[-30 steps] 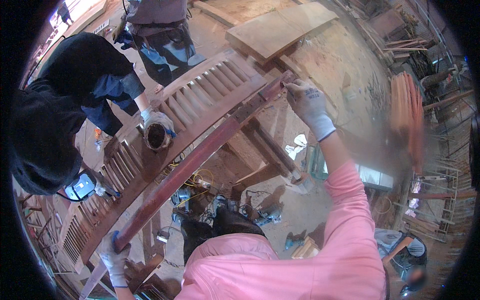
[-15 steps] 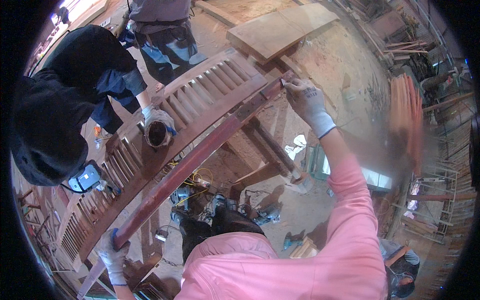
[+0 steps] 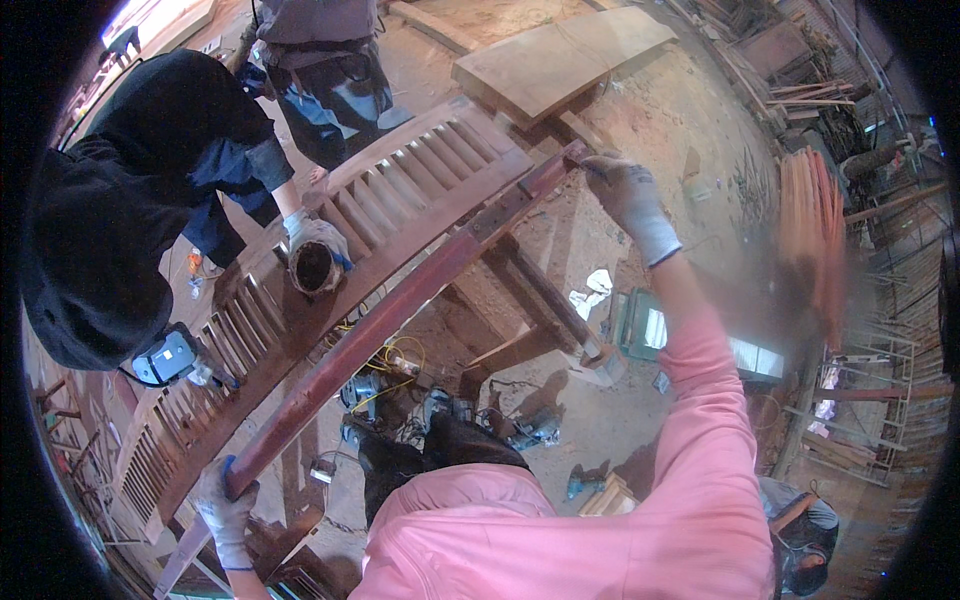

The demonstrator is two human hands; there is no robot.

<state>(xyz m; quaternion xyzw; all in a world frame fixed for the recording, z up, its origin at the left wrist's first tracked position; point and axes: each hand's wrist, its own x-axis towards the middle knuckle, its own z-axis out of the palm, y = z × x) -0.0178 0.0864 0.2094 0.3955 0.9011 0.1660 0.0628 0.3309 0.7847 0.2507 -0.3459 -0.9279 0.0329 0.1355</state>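
A long reddish-brown wooden bar (image 3: 365, 340) slants across in front of me, from lower left to upper right. My left hand (image 3: 226, 508), in a pale glove, is closed round it near the lower left end. At the upper right end, my right hand (image 3: 632, 205), also gloved, has its fingers bent together beside the bar's tip; whatever they pinch is hidden. Just beyond the bar lies a curved slatted wooden panel (image 3: 440, 150). Over it, a co-worker's gloved hand (image 3: 330, 240) holds a round container (image 3: 314, 268) with dark contents.
A person in black (image 3: 120, 190) leans over the panel at left; another person (image 3: 325, 70) stands behind. A thick pale plank (image 3: 560, 60) lies at the far side. Cables and a power tool (image 3: 362, 392) are on the floor by my feet. Stacked boards (image 3: 812, 230) stand at right.
My right hand has shifted slightly to the right, off the bar's top toward its end. My left hand and the bar have stayed in place.
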